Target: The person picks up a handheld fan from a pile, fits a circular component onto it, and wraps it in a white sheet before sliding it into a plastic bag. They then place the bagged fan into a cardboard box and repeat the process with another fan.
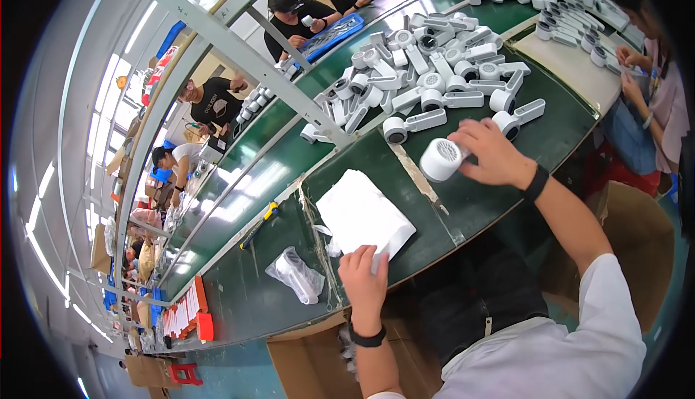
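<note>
My right hand (492,151) is closed round the handle of a white handheld fan (439,160). The fan's round head, with its slotted grille, points to the left above the green workbench. At the near edge of a stack of thin white plastic bags (362,211), my left hand (364,283) has its fingers curled, pinching what looks like a bag's edge. Left of the stack lies another fan sealed in a clear bag (295,276). A large heap of loose white handheld fans (434,81) spreads over the bench beyond my right hand.
A yellow-and-black screwdriver (259,224) lies near a metal rail. An orange box of white cards (187,311) stands at the bench's left end. A metal frame post (246,59) rises at the far side. Cardboard boxes (311,355) sit below the edge; a co-worker (662,102) works at right.
</note>
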`<control>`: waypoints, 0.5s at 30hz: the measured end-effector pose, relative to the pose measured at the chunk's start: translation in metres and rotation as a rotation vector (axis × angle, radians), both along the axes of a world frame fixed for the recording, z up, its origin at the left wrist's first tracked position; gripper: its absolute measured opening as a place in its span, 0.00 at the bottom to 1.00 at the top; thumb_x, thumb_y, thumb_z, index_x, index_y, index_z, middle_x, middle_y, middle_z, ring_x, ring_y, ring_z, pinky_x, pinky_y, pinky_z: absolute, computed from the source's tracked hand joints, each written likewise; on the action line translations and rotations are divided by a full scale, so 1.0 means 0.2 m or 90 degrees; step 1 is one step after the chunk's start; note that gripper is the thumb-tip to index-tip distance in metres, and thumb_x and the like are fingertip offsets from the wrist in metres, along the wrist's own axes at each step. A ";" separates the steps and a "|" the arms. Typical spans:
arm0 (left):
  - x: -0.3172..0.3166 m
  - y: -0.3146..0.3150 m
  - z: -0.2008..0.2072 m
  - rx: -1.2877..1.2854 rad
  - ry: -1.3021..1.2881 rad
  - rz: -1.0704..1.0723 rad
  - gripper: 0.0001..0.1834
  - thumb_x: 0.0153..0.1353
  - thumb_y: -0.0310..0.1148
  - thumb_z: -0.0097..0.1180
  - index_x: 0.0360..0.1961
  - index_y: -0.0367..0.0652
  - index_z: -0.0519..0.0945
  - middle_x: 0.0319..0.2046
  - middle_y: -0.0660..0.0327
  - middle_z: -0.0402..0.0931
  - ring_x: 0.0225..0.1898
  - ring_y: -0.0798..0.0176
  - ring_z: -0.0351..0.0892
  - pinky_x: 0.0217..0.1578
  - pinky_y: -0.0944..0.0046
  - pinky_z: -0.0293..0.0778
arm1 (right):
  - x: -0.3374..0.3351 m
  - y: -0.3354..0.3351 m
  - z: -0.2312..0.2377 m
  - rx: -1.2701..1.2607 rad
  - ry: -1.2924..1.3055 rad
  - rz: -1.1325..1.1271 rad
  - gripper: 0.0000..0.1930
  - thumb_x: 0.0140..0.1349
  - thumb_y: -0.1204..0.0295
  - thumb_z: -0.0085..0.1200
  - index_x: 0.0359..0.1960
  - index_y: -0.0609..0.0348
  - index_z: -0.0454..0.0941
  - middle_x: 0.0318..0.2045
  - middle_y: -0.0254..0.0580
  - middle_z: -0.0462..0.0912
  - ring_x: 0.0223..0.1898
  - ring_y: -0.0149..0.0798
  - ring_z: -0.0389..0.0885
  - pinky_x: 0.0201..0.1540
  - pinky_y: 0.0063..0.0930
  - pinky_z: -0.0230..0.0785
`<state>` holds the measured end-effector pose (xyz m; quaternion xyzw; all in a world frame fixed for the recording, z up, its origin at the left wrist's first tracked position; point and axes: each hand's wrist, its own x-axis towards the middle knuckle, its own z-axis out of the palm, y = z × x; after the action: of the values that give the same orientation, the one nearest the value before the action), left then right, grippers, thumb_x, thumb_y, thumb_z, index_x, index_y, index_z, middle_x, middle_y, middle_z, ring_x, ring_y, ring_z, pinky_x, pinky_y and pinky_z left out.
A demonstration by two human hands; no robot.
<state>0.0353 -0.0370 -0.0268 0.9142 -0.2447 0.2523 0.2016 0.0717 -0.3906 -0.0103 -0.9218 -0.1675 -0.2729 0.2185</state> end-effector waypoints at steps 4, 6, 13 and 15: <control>0.07 -0.04 -0.06 0.072 0.068 0.034 0.09 0.52 0.33 0.66 0.34 0.44 0.83 0.37 0.61 0.81 0.41 0.53 0.75 0.43 0.53 0.68 | -0.17 0.18 -0.04 0.458 0.232 0.107 0.21 0.57 0.68 0.54 0.51 0.64 0.72 0.36 0.43 0.78 0.37 0.38 0.77 0.40 0.32 0.69; 0.11 -0.04 -0.07 0.076 0.071 0.033 0.07 0.53 0.32 0.65 0.32 0.44 0.83 0.36 0.61 0.81 0.39 0.52 0.75 0.42 0.53 0.69 | -0.24 0.24 -0.09 0.619 0.393 0.159 0.21 0.60 0.68 0.51 0.55 0.64 0.70 0.33 0.40 0.79 0.30 0.29 0.75 0.34 0.28 0.70; 0.18 0.03 -0.08 -0.061 0.125 0.018 0.05 0.59 0.31 0.59 0.34 0.42 0.83 0.32 0.56 0.80 0.36 0.49 0.76 0.38 0.53 0.69 | -0.33 0.45 -0.16 0.622 0.437 0.179 0.23 0.61 0.65 0.56 0.56 0.63 0.70 0.33 0.39 0.79 0.33 0.31 0.77 0.37 0.26 0.70; 0.17 0.03 -0.07 -0.089 0.121 0.027 0.06 0.60 0.30 0.58 0.34 0.40 0.82 0.32 0.54 0.80 0.35 0.48 0.76 0.37 0.53 0.70 | -0.34 0.51 -0.16 0.632 0.422 0.166 0.23 0.61 0.66 0.58 0.55 0.63 0.71 0.33 0.38 0.79 0.31 0.29 0.76 0.35 0.25 0.70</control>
<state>0.0692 -0.0304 -0.0413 0.9227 -0.1868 0.1854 0.2818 0.0046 -0.2886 -0.0431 -0.7176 -0.0544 0.0122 0.6942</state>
